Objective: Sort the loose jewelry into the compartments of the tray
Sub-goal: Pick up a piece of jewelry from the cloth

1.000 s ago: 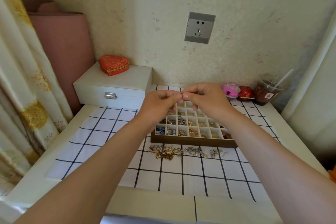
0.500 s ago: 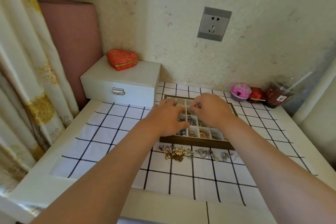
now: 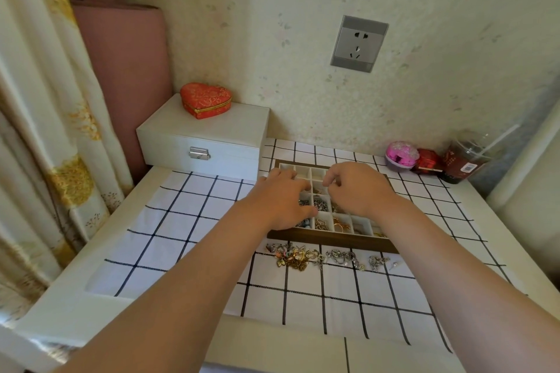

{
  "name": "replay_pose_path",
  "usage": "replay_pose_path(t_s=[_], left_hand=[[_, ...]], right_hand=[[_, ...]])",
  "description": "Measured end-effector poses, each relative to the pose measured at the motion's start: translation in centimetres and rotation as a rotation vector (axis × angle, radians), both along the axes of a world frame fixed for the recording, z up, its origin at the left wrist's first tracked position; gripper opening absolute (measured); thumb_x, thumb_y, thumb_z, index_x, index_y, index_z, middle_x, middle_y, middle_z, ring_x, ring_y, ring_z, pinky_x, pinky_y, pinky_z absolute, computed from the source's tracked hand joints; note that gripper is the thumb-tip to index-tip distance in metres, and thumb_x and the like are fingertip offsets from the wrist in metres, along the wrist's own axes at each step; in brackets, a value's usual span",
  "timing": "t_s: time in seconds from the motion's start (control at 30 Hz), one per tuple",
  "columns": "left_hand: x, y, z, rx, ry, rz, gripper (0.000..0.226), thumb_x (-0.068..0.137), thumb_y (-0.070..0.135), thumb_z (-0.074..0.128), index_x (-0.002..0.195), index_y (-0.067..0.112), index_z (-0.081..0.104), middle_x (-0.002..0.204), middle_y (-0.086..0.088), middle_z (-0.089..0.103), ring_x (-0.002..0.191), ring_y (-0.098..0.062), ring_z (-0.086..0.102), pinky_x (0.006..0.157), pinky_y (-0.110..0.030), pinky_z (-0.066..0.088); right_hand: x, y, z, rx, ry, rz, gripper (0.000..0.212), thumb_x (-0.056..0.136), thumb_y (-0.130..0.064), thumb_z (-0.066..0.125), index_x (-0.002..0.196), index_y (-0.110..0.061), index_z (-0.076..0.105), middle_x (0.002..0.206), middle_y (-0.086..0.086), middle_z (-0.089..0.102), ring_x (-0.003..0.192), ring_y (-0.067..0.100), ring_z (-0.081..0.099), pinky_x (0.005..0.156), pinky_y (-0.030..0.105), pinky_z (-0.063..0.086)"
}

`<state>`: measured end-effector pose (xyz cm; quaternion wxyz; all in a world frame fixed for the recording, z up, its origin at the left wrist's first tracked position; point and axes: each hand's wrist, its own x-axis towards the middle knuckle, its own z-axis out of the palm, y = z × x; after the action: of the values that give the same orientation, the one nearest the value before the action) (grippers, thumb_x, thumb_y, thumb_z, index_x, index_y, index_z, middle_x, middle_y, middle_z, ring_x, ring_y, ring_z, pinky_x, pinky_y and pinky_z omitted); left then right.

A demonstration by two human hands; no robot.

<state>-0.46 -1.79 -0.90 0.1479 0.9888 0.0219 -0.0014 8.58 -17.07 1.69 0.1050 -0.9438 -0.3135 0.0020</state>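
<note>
Cloth (image 3: 188,221): white w/ black grid. Tray (image 3: 333,238): dark brown rim, white dividers. Heart box (image 3: 206,97): red, floral pattern, gold trim; socket (image 3: 359,43) grey.

The person works with two uncovered hands. The left hand (image 3: 281,200) is seen from its back, which is broad and smooth, with short rounded fingers. The right hand (image 3: 357,188) shows soft knuckle bumps along its back and a plain wrist behind it. Behind each hand runs a long forearm, the left forearm (image 3: 188,281) and the right forearm (image 3: 454,266), both bare to the edge of the view, both smooth. The nails are too small to tell.
</note>
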Motion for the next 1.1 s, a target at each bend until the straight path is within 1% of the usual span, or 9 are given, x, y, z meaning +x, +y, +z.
replay_pose_path(t_s=[0.07,0.13,0.33,0.5,0.57,0.67,0.83,1.0,1.1], left_hand=[[0.0,-0.1,0.0,0.002,-0.003,0.002,0.065,0.092,0.059,0.053,0.148,0.031,0.041,0.159,-0.006,0.029,0.147,-0.027,0.019,0.116,-0.050,0.022],[0.0,-0.3,-0.1,0.004,-0.004,0.003,0.066,0.092,0.060,0.053,0.148,0.030,0.040,0.158,-0.005,0.029,0.147,-0.026,0.019,0.116,-0.050,0.022],[-0.2,-0.6,0.0,0.025,-0.002,0.004,0.066,0.092,0.060,0.052,0.149,0.029,0.039,0.158,-0.006,0.029,0.147,-0.026,0.020,0.116,-0.049,0.023],[-0.5,-1.2,0.3,-0.026,-0.055,-0.005,0.062,0.092,0.056,0.055,0.146,0.029,0.042,0.154,-0.003,0.036,0.144,-0.024,0.024,0.114,-0.047,0.026],[-0.7,-1.8,0.5,-0.071,-0.122,-0.026,0.055,0.092,0.052,0.057,0.141,0.030,0.049,0.142,-0.001,0.046,0.137,-0.021,0.033,0.110,-0.043,0.032],[-1.2,-2.9,1.0,-0.122,-0.225,-0.066,0.038,0.090,0.046,0.062,0.123,0.028,0.063,0.112,0.006,0.054,0.114,-0.016,0.046,0.095,-0.034,0.042],[-2.7,-4.1,1.8,-0.275,-0.162,-0.176,0.011,0.087,0.038,0.071,0.094,0.030,0.068,0.087,0.014,0.061,0.079,-0.001,0.055,0.070,-0.021,0.045],[-4.0,-5.4,2.1,-0.277,-0.035,-0.255,0.011,0.086,0.038,0.072,0.096,0.035,0.073,0.088,0.017,0.068,0.071,0.007,0.056,0.064,-0.013,0.044],[-4.3,-6.4,1.6,-0.208,0.018,-0.309,0.017,0.088,0.032,0.070,0.104,0.035,0.074,0.095,0.017,0.071,0.072,0.008,0.056,0.062,-0.004,0.038]], right_hand=[[-0.4,-0.2,0.1,-0.003,0.025,0.039,0.027,0.093,-0.020,0.052,0.096,-0.033,0.076,0.099,-0.016,0.070,0.085,0.006,0.063,0.071,0.027,0.049],[-0.8,-0.3,-0.1,-0.045,0.040,0.076,0.029,0.093,-0.020,0.051,0.097,-0.032,0.077,0.104,-0.014,0.070,0.088,0.008,0.063,0.074,0.028,0.051],[-0.7,-0.2,-0.7,-0.093,0.011,0.103,0.028,0.093,-0.021,0.050,0.100,-0.029,0.077,0.104,-0.006,0.068,0.086,0.014,0.062,0.068,0.027,0.045],[-1.2,-0.9,0.1,0.044,0.056,0.090,0.028,0.094,-0.017,0.053,0.102,-0.031,0.075,0.097,-0.018,0.061,0.082,0.006,0.059,0.071,0.027,0.046],[-1.6,-1.6,1.0,0.072,0.031,0.099,0.027,0.094,-0.017,0.054,0.096,-0.035,0.074,0.088,-0.024,0.054,0.084,0.005,0.058,0.070,0.026,0.046],[-2.5,-3.2,2.2,0.080,0.054,0.136,0.027,0.090,-0.019,0.057,0.081,-0.042,0.067,0.084,-0.023,0.059,0.081,0.004,0.061,0.072,0.030,0.052],[-4.4,-6.6,2.6,-0.009,0.164,0.168,0.018,0.082,-0.025,0.063,0.087,-0.039,0.074,0.084,-0.018,0.069,0.073,-0.001,0.061,0.069,0.025,0.052],[-5.9,-9.2,2.0,-0.151,0.211,0.233,0.009,0.081,-0.035,0.075,0.089,-0.038,0.076,0.071,-0.024,0.063,0.068,-0.008,0.057,0.060,0.014,0.038],[-6.3,-9.9,1.4,-0.172,0.210,0.264,0.014,0.084,-0.036,0.075,0.098,-0.034,0.076,0.071,-0.025,0.059,0.067,-0.010,0.054,0.061,0.012,0.035]])
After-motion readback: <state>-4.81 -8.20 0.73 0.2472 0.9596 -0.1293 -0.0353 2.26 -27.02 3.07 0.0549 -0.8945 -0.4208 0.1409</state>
